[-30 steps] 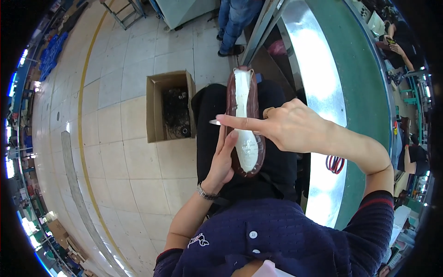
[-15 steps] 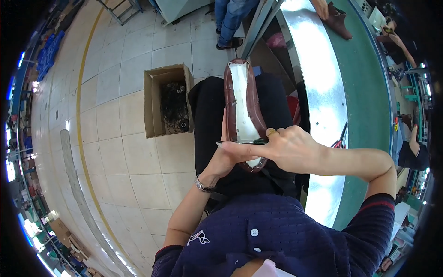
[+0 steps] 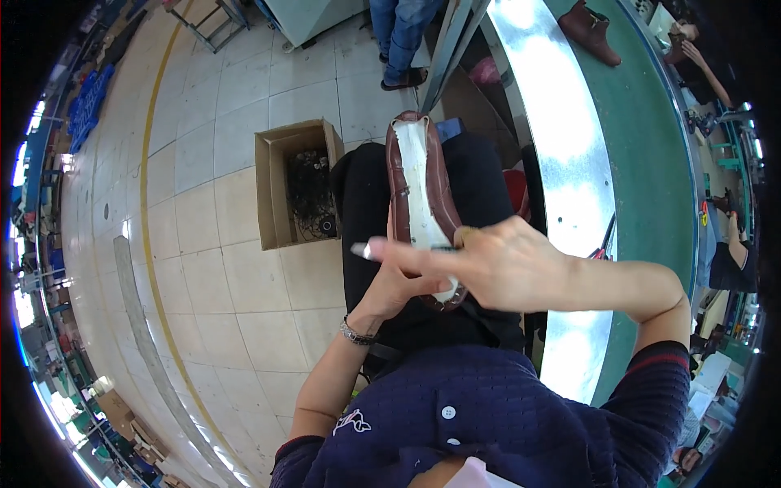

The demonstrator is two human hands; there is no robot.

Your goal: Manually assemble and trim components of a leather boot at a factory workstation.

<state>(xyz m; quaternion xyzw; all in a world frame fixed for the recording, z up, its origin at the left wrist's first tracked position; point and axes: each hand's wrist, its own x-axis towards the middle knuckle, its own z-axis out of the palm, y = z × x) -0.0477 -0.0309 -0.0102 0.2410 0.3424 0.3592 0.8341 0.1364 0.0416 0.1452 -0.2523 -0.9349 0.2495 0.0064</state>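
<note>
One bare left hand (image 3: 393, 289), half-closed around the brown leather, white-bottomed shoe (image 3: 416, 183) above black-trousered thighs (image 3: 366, 199), could let it twist if the half-curled bare right hand (image 3: 514, 264), contents unclear, pushes too hard.

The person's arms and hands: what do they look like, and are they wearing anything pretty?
Both sleeves are short and dark navy, with thin red trim near the edge. The forearms are bare. A silvery linked band circles the wrist of the left hand. The right hand wears what looks like a gold-coloured ring, though it's blurry. Neither hand has a glove.
</note>
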